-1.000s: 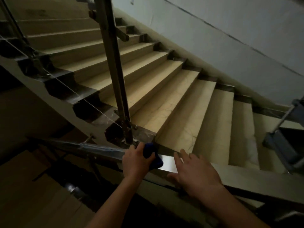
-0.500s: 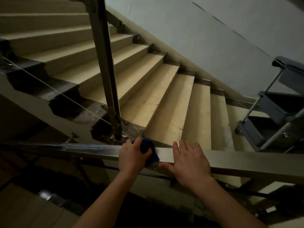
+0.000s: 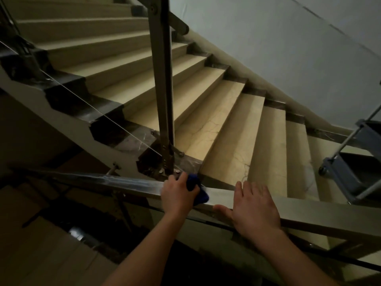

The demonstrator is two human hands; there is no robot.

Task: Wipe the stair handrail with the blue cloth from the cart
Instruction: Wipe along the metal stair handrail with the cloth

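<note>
Head cam: flat steel stair handrail [image 3: 132, 183] runs left-right; left hand [image 3: 178, 193] grips bunched dark-blue cloth [image 3: 196, 187] on it, right hand [image 3: 254, 207] rests flat, open. Dim beige stairwell.

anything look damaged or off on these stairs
Dark crack lines run across the stair treads near the upright post. Otherwise nothing stands out: the left hand presses the blue cloth on the handrail.
</note>
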